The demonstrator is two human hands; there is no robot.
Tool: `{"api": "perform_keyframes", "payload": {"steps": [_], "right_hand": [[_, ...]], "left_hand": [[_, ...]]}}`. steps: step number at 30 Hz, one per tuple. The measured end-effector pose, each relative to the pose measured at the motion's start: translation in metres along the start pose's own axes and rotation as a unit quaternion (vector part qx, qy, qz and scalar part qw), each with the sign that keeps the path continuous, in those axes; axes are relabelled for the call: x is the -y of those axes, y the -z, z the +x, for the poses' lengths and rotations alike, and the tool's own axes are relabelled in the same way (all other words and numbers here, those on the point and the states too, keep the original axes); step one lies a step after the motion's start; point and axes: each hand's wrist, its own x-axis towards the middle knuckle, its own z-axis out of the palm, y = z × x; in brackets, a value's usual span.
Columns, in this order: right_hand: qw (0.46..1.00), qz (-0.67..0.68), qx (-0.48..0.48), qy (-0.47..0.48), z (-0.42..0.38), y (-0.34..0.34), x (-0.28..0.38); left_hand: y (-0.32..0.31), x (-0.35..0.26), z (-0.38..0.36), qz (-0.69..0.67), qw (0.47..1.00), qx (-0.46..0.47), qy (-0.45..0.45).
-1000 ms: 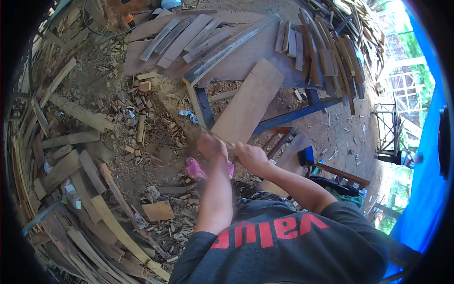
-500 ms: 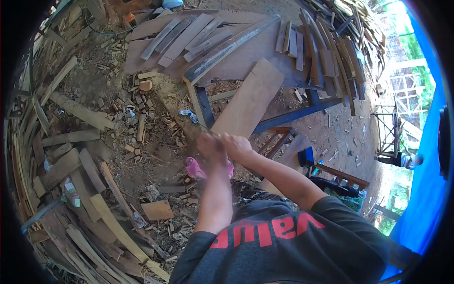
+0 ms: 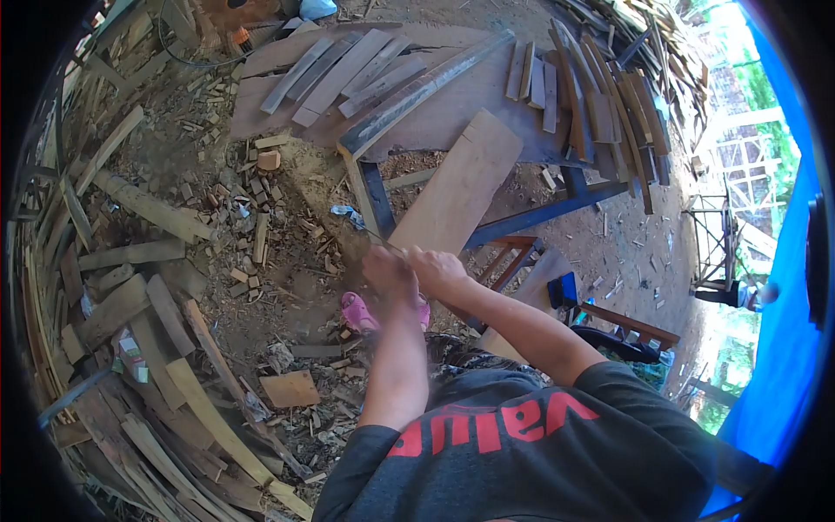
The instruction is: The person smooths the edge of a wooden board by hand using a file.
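Both of my hands are together at the near end of a broad, pale brown board (image 3: 465, 178). My left hand (image 3: 388, 266), slightly smeared, is closed around something I cannot make out. Right beside it, my right hand (image 3: 437, 268) is closed too, its knuckles against the board's near end. A thin dark strip shows between the two hands, too small to identify. From the hands the board runs up and to the right, over the dark frame of a workbench (image 3: 539, 204).
Wooden strips (image 3: 344, 76) lie on the brown worktop (image 3: 435, 122), with more at its right end. Offcuts cover the ground at left, beside stacked planks (image 3: 217, 422). A wooden stool frame (image 3: 513, 261) stands under the bench's right side. A blue tarp (image 3: 783, 348) hangs at far right.
The whole view has shifted very slightly. Both hands remain closed at the board's near end, and the board lies nearly as before.
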Motion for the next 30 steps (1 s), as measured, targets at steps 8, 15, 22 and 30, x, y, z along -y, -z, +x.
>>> {"api": "perform_keyframes", "payload": {"steps": [8, 15, 22, 30], "right_hand": [[1.000, 0.003, -0.025, 0.018, -0.015, -0.001, -0.010], [1.000, -0.024, 0.019, -0.008, -0.043, 0.026, -0.008], [1.000, -0.008, -0.002, 0.029, 0.013, 0.005, 0.003], [1.000, 0.006, -0.002, 0.014, -0.040, 0.013, -0.013]], "left_hand": [[-0.014, 0.016, 0.006, 0.015, 0.998, 0.021, 0.066], [-0.030, 0.028, 0.007, -0.003, 0.995, -0.101, -0.022], [0.000, 0.009, 0.004, 0.043, 0.996, 0.073, 0.010], [-0.039, 0.038, 0.011, 0.021, 0.986, -0.163, -0.020]]}}
